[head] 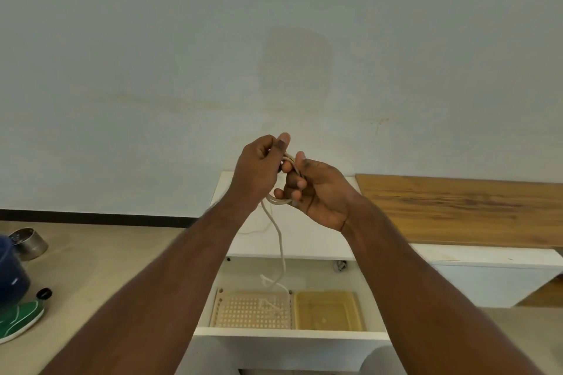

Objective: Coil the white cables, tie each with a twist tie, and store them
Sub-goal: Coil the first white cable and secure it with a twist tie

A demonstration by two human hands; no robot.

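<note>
Both hands are raised in front of the wall, close together. My left hand [259, 170] grips loops of a white cable [278, 231] at the top, thumb up. My right hand [316, 189] holds the same loops from the right, fingers curled round them. The free end of the cable hangs down from the hands and trails into the open white drawer [289, 335]. In the drawer sit a perforated beige tray [243, 312] on the left and a plain yellowish tray [329, 310] on the right. No twist tie is visible.
A white cabinet top [304, 240] lies behind the drawer, with a wooden board [457, 207] to its right. On the floor at left stand a metal tin [29, 242], a dark blue container [10, 277] and a green shoe [18, 321].
</note>
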